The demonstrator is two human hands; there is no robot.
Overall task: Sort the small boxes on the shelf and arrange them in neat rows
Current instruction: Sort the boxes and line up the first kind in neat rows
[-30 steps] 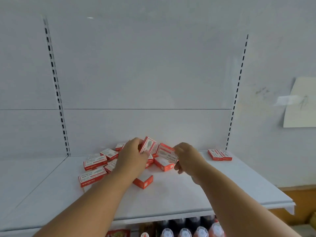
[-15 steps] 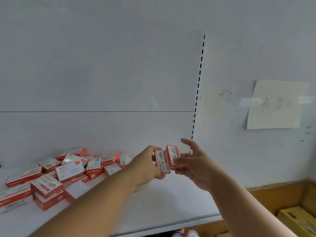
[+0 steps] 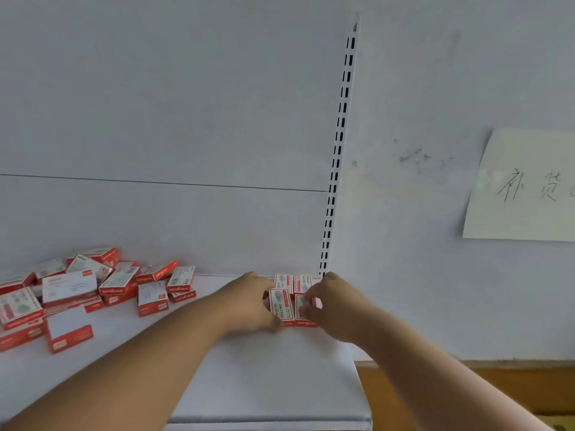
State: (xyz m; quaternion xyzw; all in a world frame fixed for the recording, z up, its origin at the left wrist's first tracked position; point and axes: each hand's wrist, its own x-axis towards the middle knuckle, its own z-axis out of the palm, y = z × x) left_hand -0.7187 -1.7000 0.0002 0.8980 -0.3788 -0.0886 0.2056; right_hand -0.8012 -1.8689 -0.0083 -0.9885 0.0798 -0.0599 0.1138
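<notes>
A loose heap of small red-and-white boxes point(image 3: 93, 290) lies at the left of the white shelf point(image 3: 264, 374). At the shelf's back right corner two boxes point(image 3: 294, 283) lie flat side by side against the back wall. Directly in front of them lie two more. My left hand point(image 3: 249, 301) holds the left front box point(image 3: 280, 306) by its left side. My right hand point(image 3: 334, 304) holds the right front box point(image 3: 303, 309), its fingers curled over the right edge. Both front boxes rest on the shelf.
A slotted upright rail point(image 3: 339, 144) runs up the back wall just behind the corner boxes. A paper note with handwriting point(image 3: 525, 188) hangs on the wall to the right. The shelf's right edge point(image 3: 357, 368) drops off beside my right forearm.
Both hands carried two boxes from the heap rightward through the air and have set them down in front of the two corner boxes. The view has swung right.
</notes>
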